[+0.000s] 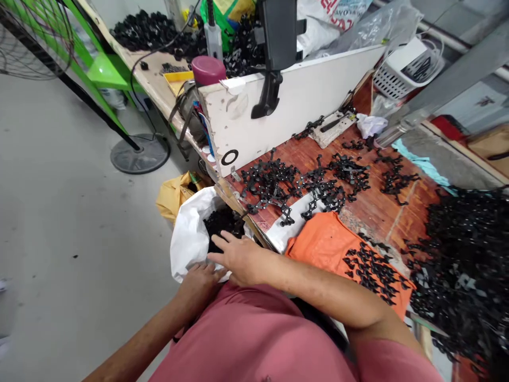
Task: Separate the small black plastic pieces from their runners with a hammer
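Note:
A white sack [185, 228] stands beside the bench corner, its mouth rolled open. Small black parts [223, 225] fill the inside. My left hand [201, 282] is at the sack's near rim, fingers closed over the edge of the material. Over the near side of the mouth, my right hand [247, 260] reaches across with fingers spread and nothing visible in them. An orange cloth [318, 236] lies by my right forearm, with several small black pieces [374, 270] laid out on it.
Black linked parts [274, 180] are scattered on the red-brown bench [392, 212], with a big black heap [469, 254] at right. A white board [294, 111] stands along the bench with a phone holder [278, 53]. A yellow bag [175, 196] and a round stand base [140, 154] are on the floor.

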